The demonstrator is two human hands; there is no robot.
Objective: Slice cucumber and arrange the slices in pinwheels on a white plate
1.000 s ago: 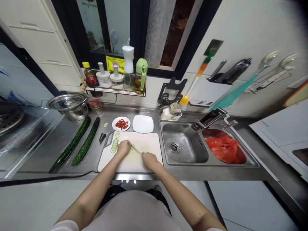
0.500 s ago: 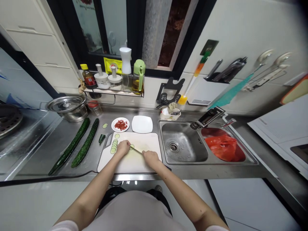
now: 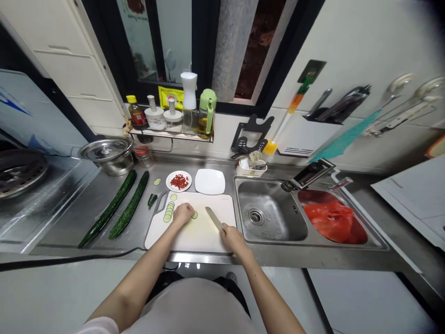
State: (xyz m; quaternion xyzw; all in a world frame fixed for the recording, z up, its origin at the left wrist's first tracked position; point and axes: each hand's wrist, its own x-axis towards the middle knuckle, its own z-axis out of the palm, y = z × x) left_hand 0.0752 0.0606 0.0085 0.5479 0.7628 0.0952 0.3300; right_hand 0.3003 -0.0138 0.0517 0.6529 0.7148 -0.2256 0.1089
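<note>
My right hand [image 3: 232,237] is wrapped round the handle of a kitchen knife [image 3: 213,218], its blade angled up and left over the white cutting board [image 3: 208,239]. On the board's middle, my left hand [image 3: 183,213] has its fingers pinched together at the edge of a small cucumber slice [image 3: 195,215]. A gap separates the blade from that slice. To the left of this hand lies an overlapping row of cucumber slices [image 3: 168,212], with a single slice [image 3: 174,197] above it. A dark green cucumber end [image 3: 152,200] rests on the counter beside the board.
Two long cucumbers [image 3: 129,204] lie left of the board. Behind it are a plate of chopped red pieces [image 3: 179,181] and a white square plate [image 3: 210,181]. A sink [image 3: 271,204] adjoins on the right, with a red bag [image 3: 330,220] in its second basin. A lidded pot [image 3: 114,160] stands back left.
The knife in my right hand has moved right, away from the left hand and the slice. My left hand stays by the slice. The whole view has shifted slightly.
</note>
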